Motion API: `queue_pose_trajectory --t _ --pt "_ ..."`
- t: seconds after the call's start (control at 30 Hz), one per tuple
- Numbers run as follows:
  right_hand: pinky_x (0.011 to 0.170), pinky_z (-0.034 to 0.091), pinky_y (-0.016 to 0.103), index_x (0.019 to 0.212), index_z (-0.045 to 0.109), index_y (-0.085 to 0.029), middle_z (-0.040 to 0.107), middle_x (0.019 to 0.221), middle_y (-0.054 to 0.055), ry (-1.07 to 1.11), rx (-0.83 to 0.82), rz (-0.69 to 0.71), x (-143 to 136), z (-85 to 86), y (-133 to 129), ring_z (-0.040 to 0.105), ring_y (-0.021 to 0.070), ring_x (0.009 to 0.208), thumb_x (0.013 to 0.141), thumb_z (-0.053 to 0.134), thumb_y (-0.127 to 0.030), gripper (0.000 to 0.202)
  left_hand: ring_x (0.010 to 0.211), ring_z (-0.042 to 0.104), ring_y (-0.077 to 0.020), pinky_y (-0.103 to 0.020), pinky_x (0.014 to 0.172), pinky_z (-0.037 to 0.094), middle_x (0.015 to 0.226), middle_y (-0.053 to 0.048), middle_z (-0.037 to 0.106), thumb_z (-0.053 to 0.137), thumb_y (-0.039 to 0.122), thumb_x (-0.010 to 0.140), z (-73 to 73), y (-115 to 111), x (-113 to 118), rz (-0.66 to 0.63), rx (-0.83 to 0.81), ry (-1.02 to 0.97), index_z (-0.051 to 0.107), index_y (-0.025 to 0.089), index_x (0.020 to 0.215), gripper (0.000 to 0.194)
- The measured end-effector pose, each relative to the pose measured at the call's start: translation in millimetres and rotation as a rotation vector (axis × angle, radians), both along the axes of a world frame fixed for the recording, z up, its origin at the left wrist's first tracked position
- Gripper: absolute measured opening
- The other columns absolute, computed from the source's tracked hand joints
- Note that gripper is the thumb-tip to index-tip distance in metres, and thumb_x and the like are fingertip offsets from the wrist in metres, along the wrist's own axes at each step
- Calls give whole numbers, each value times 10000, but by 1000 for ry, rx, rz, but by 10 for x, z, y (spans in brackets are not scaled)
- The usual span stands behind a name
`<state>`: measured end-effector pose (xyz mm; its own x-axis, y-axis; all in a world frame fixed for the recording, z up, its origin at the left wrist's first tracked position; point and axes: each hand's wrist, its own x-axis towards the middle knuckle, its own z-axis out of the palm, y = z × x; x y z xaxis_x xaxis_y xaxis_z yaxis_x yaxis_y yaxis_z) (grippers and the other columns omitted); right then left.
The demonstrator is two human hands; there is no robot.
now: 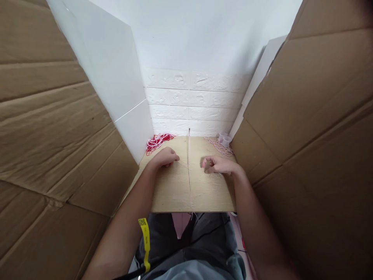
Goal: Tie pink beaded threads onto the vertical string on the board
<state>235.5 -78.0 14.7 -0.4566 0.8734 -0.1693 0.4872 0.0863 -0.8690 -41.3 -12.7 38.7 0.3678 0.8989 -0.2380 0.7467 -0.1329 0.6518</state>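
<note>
A thin pale cord (190,182) runs down the middle of the wooden board (171,194), from a small dark fastening (189,129) at the wall to beyond the front edge. On its left, my left hand (168,157) is closed in a pinch on a fine thread (183,163) that reaches toward the cord. My right hand (217,164) is to the right of the cord, its fingers curled and partly blurred; whether they hold anything is not clear. A loose thread lies just below that hand.
Red and white cords (159,142) are heaped at the board's back left. Pink-white cords (222,147) and translucent cups (224,139) sit at the back right. Tall cardboard panels (58,136) stand on both sides. A yellow tag (146,243) hangs near my lap.
</note>
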Motion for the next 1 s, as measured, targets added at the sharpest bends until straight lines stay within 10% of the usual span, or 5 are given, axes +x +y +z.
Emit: queue_pose_trajectory --t 0.27,0.53,1.0 --pt "563 311 246 734 599 -171 552 691 -10 -96 239 -328 103 -161 131 445 123 623 684 566 -213 73 433 482 -131 -253 431 308 513 8 562 648 365 706 -61 37 3 47 96 -33 576 188 670 194" --pt "551 350 235 795 614 -169 580 741 -4 -14 86 -202 159 -198 133 501 131 643 515 503 -98 309 459 487 -135 -255 445 318 532 3 566 645 377 710 -108 67 -3 32 133 -48 591 187 656 205" --pt "609 389 237 824 635 -175 622 772 6 -102 243 -246 104 -216 149 543 142 691 625 548 -83 235 512 510 -134 -249 491 327 569 9 585 653 347 719 -82 46 14 32 174 -7 620 182 664 176"
